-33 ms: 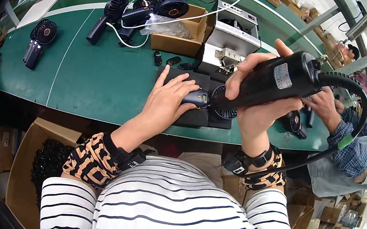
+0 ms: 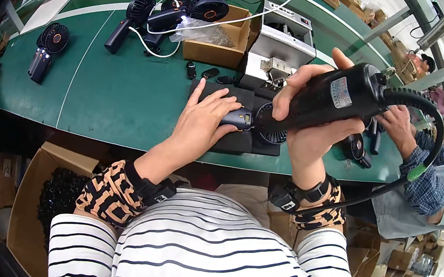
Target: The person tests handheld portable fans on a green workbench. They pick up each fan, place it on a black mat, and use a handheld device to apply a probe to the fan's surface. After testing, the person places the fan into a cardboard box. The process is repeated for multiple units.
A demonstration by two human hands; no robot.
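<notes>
A dark handheld fan lies on a black pad near the table's front edge. My left hand rests over its handle, thumb on the near side and fingers along the far side, holding it down. In my right hand is a black electric screwdriver, gripped round its thick body and tilted toward the fan. Its tip is hidden behind the body and my fingers, so contact cannot be seen. The round fan head shows partly beneath it. Several small black parts lie beyond the pad.
A metal device and an open cardboard box stand at the back. More handheld fans and a white cable lie to the left. A co-worker's hands are at the right. The screwdriver's black cable loops down past my right forearm.
My two hands, the fan and the screwdriver stay in place. At the right, the co-worker's hands have shifted slightly.
</notes>
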